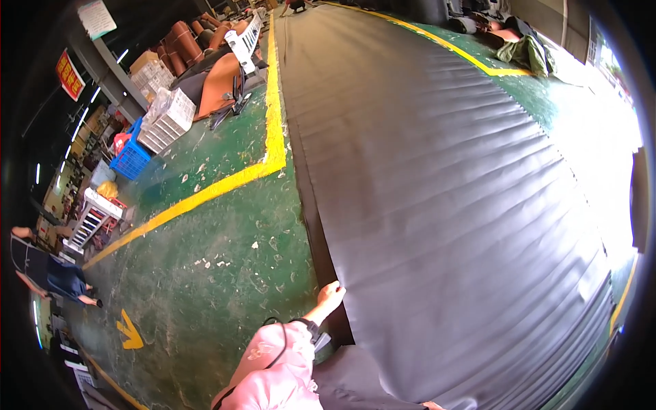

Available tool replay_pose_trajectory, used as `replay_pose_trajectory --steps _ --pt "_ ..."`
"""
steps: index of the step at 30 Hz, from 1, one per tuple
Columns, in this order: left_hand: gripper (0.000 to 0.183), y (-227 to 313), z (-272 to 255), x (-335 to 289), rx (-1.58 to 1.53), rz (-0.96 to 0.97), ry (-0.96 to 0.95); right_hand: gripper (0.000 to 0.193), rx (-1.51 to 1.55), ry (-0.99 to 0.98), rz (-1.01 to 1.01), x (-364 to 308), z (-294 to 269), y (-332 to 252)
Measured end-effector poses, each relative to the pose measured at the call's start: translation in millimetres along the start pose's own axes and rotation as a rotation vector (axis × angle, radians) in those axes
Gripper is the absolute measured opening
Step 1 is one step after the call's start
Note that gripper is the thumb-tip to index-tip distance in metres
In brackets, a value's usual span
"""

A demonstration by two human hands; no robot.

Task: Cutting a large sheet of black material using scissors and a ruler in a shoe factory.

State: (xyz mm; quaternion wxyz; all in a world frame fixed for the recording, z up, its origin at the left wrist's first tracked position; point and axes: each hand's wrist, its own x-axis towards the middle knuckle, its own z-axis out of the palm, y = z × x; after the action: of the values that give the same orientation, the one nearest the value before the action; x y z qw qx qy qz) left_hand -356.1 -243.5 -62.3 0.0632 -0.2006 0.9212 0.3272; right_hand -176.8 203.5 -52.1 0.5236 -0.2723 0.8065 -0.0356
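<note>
Left hand [331, 294] was clamped on the left edge of the dark sheet [437, 205]. Sheet lay spread over green floor [212, 273], stretching far ahead, with ripples toward its right side. Right hand [433, 406] barely showed at the bottom; couldn't tell its grip. Blue basket [131, 162] stood off left, near white crate [169, 121].

Pink sleeve [263, 374], thin black cable [285, 342] across it, dark wristband [312, 326], bare left hand [332, 295].
</note>
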Motion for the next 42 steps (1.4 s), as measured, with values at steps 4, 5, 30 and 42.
replay_pose_trajectory --steps 4,5,30,42 --pt "0.026 29.5 -41.7 -21.3 -0.171 0.175 0.089 0.029 -0.049 -0.006 0.017 0.0 -18.6 0.5" --pt "0.026 41.6 -51.4 -27.0 -0.182 0.176 0.093 0.028 -0.058 -0.003 0.025 1.4 -24.7 2.3" --pt "0.021 11.7 -40.1 -68.5 -0.138 0.206 0.225 0.027 -0.138 -0.076 0.06 23.3 -31.1 -10.6" --pt "0.018 129.4 -111.9 -43.3 -0.187 0.635 0.299 0.027 -0.134 -0.104 0.054 25.9 -13.1 -26.0"
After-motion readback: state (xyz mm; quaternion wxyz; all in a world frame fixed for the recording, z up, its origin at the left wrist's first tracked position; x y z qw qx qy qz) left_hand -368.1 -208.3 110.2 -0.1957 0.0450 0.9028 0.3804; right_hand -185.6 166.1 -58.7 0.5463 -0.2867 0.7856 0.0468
